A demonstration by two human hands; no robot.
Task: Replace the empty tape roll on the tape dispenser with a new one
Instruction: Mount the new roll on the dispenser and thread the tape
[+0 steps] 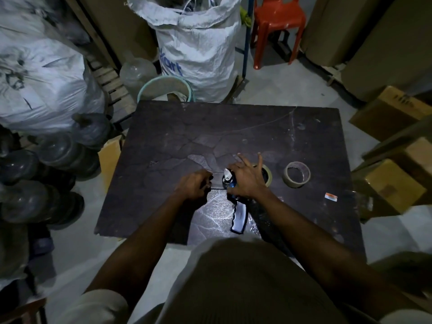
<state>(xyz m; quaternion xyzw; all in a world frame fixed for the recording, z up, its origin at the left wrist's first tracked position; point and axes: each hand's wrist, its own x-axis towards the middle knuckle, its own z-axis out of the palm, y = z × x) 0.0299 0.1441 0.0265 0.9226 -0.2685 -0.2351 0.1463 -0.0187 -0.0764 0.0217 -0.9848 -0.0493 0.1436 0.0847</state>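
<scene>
The blue tape dispenser lies on the dark table, handle pointing toward me. My right hand presses on its head, fingers spread over a tape roll seated at the dispenser's far end. My left hand is closed just left of the head, pinching what looks like a thin strip of tape stretched between hand and dispenser. A thin, nearly bare cardboard roll lies flat on the table to the right, apart from both hands.
A small orange-and-white scrap lies near the table's right side. White sacks, a green-rimmed bucket, a red plastic chair, cardboard boxes and dark round containers crowd the floor around the table.
</scene>
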